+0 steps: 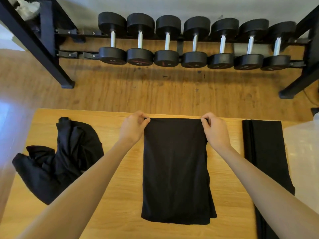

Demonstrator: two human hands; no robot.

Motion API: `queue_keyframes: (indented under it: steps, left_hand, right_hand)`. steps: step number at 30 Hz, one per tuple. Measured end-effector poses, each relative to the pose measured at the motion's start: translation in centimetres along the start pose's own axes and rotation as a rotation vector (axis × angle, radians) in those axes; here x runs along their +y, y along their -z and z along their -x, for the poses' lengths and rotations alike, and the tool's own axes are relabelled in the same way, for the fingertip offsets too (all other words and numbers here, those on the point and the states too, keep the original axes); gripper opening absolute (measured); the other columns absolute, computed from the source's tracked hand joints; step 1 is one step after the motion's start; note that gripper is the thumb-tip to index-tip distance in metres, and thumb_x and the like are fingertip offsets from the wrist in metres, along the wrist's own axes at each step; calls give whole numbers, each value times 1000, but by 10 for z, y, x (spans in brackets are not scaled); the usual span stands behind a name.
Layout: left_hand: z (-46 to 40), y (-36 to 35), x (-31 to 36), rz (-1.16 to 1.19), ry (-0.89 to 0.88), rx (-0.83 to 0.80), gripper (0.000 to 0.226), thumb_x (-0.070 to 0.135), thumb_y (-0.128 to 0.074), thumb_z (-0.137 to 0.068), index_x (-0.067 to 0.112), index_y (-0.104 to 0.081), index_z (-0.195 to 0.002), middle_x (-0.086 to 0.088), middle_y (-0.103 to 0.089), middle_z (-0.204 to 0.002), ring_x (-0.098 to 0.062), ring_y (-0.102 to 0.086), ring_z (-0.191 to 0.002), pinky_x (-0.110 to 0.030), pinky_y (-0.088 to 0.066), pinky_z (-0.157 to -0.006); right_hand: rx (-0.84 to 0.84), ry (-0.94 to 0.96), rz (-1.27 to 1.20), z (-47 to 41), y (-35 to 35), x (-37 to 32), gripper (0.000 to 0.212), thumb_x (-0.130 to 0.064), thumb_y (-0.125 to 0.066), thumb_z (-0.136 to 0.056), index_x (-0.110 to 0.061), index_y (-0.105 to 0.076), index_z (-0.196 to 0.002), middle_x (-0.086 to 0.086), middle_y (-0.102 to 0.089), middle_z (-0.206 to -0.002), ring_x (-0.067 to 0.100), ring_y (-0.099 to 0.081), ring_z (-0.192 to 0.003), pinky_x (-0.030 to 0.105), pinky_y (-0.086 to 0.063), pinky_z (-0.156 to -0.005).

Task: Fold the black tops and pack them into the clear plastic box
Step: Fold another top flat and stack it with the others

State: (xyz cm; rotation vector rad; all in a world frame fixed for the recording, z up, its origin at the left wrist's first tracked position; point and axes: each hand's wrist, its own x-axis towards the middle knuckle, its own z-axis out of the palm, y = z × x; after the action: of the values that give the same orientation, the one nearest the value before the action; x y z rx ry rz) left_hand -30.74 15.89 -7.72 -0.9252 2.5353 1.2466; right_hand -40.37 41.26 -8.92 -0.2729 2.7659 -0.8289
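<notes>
Both hands are working the far edge of the black top (176,169) in the middle of the desk (120,195): the left hand (133,127) is pinching the far-left corner, the right hand (214,131) the far-right corner, each grip narrow on cloth. The top is lying as a long narrow panel, long axis running away from the person, pinched end pointing at the dumbbell rack (189,42). Risk from here, I'd judge: uneven lifting is going to skew the fold, and the loose layers at the near-right corner (already peeking out) could slide apart. A crumpled black top (65,159) is waiting at left, a folded black top (265,149) at right, beside the clear plastic box (303,152).
</notes>
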Motion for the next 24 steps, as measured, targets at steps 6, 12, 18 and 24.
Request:
queue_keyframes:
  steps: [6, 12, 18, 24]
  left_hand:
    - [7, -7, 0, -121, -81, 175, 15, 30, -59, -96, 22, -59, -109, 9, -57, -103, -9, -58, -90, -25, -45, -63]
    - [47, -43, -19, -459, -660, -8, 45, 13, -43, -100, 11, -46, -144, -5, -40, -153, -20, -30, -145, -40, -25, -120]
    - [43, -54, -33, -697, -552, -43, 59, 44, -18, -102, 22, -10, -157, -3, -5, -165, -25, 0, -152, -43, -6, -123]
    - [38, -47, -30, -671, -511, -66, 61, 50, -28, -101, 31, -11, -156, -6, 4, -165, -27, 10, -150, -44, -2, -122]
  right_hand:
    - [269, 83, 147, 13, -1, -3, 20, -26, -52, -100, -11, -60, -110, 7, -58, -107, 21, -58, -91, 32, -48, -71]
    - [-45, 445, 410, 79, -36, -13, 46, -22, -38, -102, -19, -39, -148, 1, -29, -159, 24, -17, -150, 50, -15, -121]
    - [-138, 358, 522, 60, -41, 2, 56, -45, -20, -103, -24, -23, -155, 1, -14, -164, 22, -5, -151, 50, -9, -122]
    - [-118, 320, 399, 32, -22, 13, 55, -46, -15, -105, -22, -18, -155, 0, -8, -164, 17, 1, -151, 45, -6, -122]
